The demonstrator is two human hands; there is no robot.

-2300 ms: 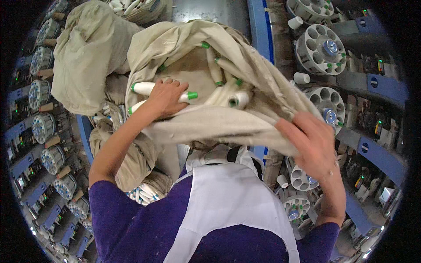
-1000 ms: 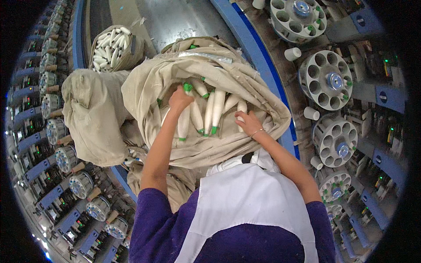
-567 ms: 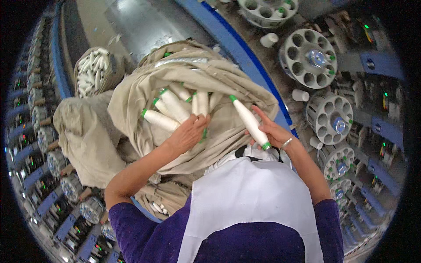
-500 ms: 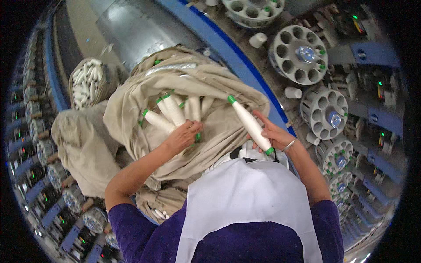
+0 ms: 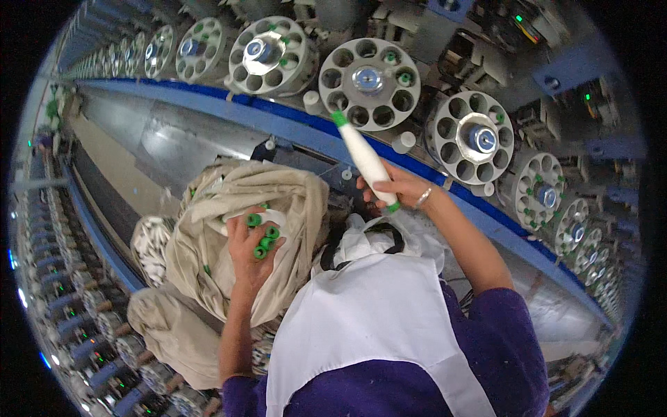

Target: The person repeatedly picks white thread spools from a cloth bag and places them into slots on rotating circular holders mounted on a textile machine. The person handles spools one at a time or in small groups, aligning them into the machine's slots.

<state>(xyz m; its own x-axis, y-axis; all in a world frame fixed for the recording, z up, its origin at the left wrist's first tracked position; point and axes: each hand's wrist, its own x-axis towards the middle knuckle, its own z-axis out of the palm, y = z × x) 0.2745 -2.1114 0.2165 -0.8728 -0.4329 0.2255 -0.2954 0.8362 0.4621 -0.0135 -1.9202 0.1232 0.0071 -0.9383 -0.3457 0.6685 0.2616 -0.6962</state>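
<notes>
My right hand is closed round the lower part of a yarn bobbin, white and spindle-shaped with green ends. The bobbin tilts, its upper tip in front of the lower edge of a round grey magazine with ring-set holes. Over the open beige cloth sack, my left hand grips several bobbins in a bunch. Their green ends point toward me, and the fingers hide part of their white yarn.
More round magazines line the machine behind a blue rail, some with green-tipped bobbins. Small white cylinders stand along the rail. At left are a sack of white bobbins, another beige sack and a second machine row.
My view has turned toward the magazines. My left hand has lifted a bunch of bobbins from those in the sack. The right hand has carried its bobbin toward the machine.
</notes>
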